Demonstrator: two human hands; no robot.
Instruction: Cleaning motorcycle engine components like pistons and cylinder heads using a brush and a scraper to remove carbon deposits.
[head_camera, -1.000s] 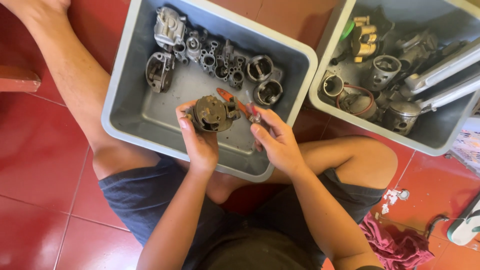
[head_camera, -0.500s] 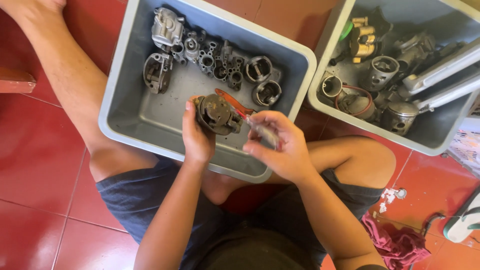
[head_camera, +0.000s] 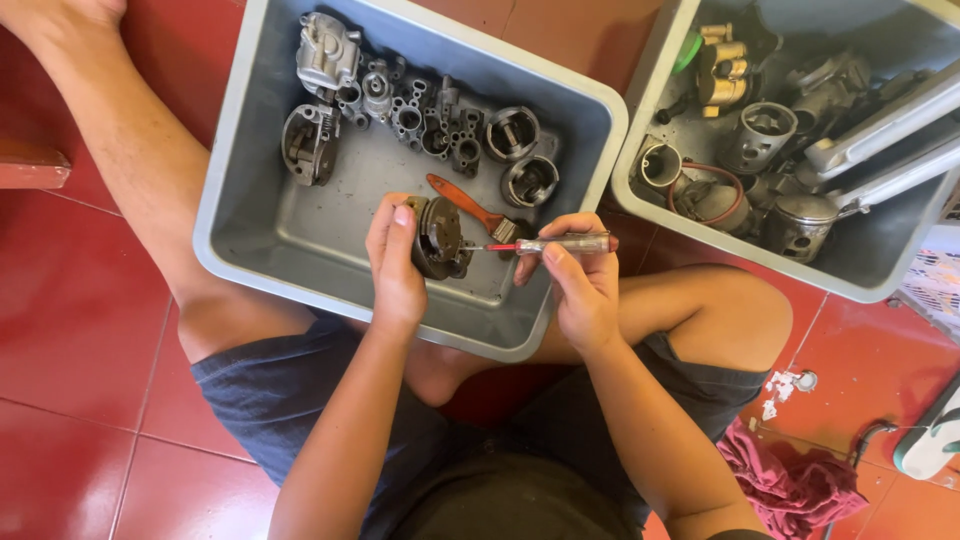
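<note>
— Hands first, nearest the camera: what is each one doing?

— Left hand (head_camera: 397, 262) is closing around a round dark metal engine part (head_camera: 437, 237), holding it on edge over the front of the near grey tub (head_camera: 222, 200), probably so anything that falls is landing in the tub. Right hand (head_camera: 578, 283) is pinching a clear-handled screwdriver (head_camera: 558, 243), fingers wrapped on the handle, laying it level so the tip is meeting the part's side.

— And beyond the hands?

— An orange-handled brush (head_camera: 470, 210) is lying on the tub floor just behind the part, within easy reach. Farther back, a row of grey castings (head_camera: 400, 100) and two ring-shaped pieces (head_camera: 520, 155) are lining the tub's far wall. To the right, a second grey tub (head_camera: 650, 120) is holding cylinders (head_camera: 765, 130) and mixed parts. A red rag (head_camera: 790, 480) is lying on the red tile floor (head_camera: 70, 330).
</note>
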